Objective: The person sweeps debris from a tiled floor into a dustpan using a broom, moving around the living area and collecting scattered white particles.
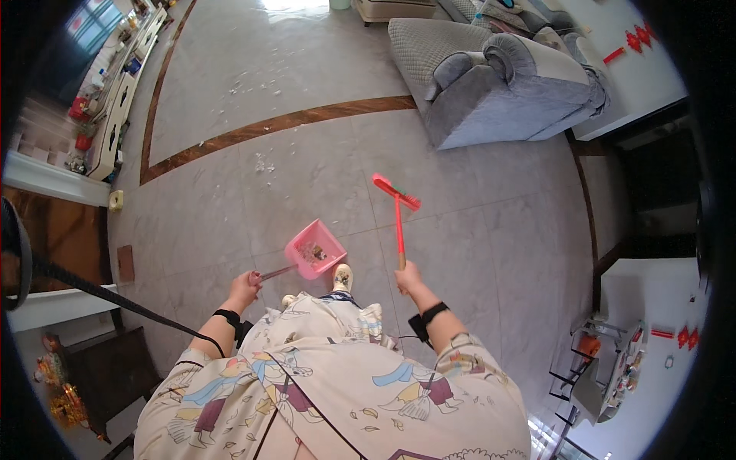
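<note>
My left hand point(245, 288) grips the handle of a pink dustpan point(299, 265), whose pan holds small scraps and debris point(316, 252). The pan is beside my shoe point(342, 278); whether it touches the floor I cannot tell. In my right hand point(409, 279) is the handle of a red broom point(399, 224), its head pointing away from me with green and red bristles showing. White scraps point(263, 164) lie scattered on the grey tiles, ahead and to the left of the broom head.
More white bits point(270, 86) are strewn beyond the brown floor border point(299, 119). A grey sofa point(494, 103) stands at the upper right. Along the left runs a low cabinet point(112, 123) bearing various items. A dining table point(624, 374) with chairs is at the lower right.
</note>
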Demonstrator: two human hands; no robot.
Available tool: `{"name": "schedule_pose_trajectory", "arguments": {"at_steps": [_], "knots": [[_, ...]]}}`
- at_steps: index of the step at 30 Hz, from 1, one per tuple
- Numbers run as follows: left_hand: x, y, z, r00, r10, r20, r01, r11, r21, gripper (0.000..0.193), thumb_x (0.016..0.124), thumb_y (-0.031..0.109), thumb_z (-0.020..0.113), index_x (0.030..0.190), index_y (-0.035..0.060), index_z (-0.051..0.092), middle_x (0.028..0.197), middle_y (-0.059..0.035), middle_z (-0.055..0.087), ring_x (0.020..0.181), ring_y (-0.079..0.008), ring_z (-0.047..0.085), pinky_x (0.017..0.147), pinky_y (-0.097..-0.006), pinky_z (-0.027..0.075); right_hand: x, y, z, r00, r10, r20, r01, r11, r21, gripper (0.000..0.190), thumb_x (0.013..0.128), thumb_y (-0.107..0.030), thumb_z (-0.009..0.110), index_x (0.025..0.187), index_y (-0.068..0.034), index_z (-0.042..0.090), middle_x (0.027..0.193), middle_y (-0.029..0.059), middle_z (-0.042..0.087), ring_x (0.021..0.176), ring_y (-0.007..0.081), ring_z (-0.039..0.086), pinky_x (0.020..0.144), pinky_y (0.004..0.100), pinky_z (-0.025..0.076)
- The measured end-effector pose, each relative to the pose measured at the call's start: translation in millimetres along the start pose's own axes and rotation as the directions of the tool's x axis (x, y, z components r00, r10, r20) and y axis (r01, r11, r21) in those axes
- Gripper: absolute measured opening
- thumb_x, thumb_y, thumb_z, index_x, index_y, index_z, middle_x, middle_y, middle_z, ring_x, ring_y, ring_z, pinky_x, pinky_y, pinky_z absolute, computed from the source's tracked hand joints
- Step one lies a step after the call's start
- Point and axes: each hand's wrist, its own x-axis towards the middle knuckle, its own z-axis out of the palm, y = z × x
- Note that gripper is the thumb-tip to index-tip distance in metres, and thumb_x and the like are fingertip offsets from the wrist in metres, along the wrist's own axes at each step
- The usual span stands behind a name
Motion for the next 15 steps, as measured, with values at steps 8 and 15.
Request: {"name": "schedule_pose_trajectory", "arguments": {"at_steps": [8, 15], "knots": [[-4, 0, 5, 0.999, -0.041, -0.032, 0.039, 0.998, -0.056, 0.022, 0.073, 0.002, 0.061, 0.095, 0.0041, 0.058, 0.078, -0.0081, 0.062, 0.063, -0.0162, 0.061, 0.046, -0.0293, 0.050, 57, -30, 28, 0.847, 0.490, 0.207, -0.529, 0.814, 0.240, 0.006, 0.074, 0.000, 0.046, 0.074, 0.005, 0.050, 0.054, 0.0132, 0.054, 0.042, 0.0265, 0.055, 0.034, 0.0370, 0.040], [-2, -11, 13, 0.997, -0.046, -0.062, 0.045, 0.999, -0.016, 0.022, 0.073, 0.002, 0.062, 0.095, 0.0045, 0.058, 0.076, -0.0078, 0.062, 0.062, -0.0163, 0.061, 0.046, -0.0294, 0.051, -21, -19, 67, 0.886, 0.238, 0.398, -0.182, 0.968, -0.175, 0.014, 0.073, -0.011, 0.055, 0.080, 0.001, 0.055, 0.063, 0.0146, 0.058, 0.062, 0.0273, 0.061, 0.049, 0.0389, 0.046]]}}
